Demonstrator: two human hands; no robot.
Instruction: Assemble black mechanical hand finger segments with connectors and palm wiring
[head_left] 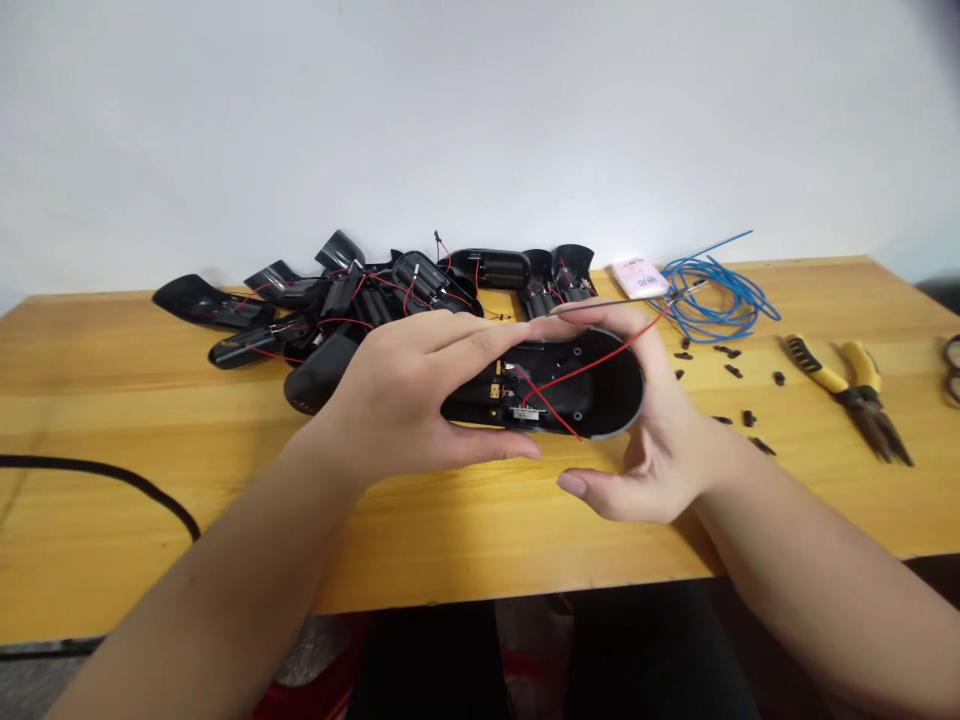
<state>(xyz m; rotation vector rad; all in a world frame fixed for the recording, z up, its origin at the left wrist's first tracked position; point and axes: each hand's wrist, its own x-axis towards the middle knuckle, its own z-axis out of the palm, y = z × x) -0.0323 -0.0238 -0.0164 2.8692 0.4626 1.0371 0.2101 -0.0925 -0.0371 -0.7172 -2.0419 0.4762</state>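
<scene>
Both hands hold a black plastic housing (592, 385) above the table, its open side facing me. Inside it sit brass-coloured contacts (495, 380), a small white-and-metal part (527, 412) that looks like a switch, and two loose red wires (589, 370). My left hand (420, 390) grips the left part, fingers along the top edge and thumb along the bottom. Around the rounded right end curl the fingers of my right hand (660, 420), its thumb apart below. A thin dark rod (611, 304) runs across the right fingers; its kind is unclear.
Behind the hands lies a pile of similar black housings (360, 295) with red wires. To the right are a pink-and-white packet (637, 278), coiled blue wire (720, 300), small black pieces (733, 371) and yellow-handled pliers (855, 395). A black cable (112, 466) crosses the table's left side.
</scene>
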